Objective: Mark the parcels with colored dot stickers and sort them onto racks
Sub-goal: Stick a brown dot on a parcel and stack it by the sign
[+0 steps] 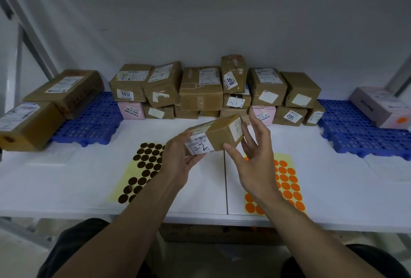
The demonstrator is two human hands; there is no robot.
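White table (pixel 66 179) | grey wall (pixel 200 10) | left hand (pixel 178 162) holds parcel (pixel 219 136)

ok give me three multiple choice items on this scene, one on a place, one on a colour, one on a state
1. Where does the yellow sheet of orange round stickers lie?
A. on the white table, to the person's right
B. on the floor
C. on a chair

2. What colour are the dots on the yellow sticker sheet on the left?
A. green
B. dark brown
C. red

3. The small brown cardboard parcel with the handwritten label is
A. lying flat on the table
B. lying on the floor
C. held up above the table

Answers:
1 A, the sheet lies flat on the tabletop at the right.
2 B, its round dots are dark brown.
3 C, the left hand grips it clear of the table.
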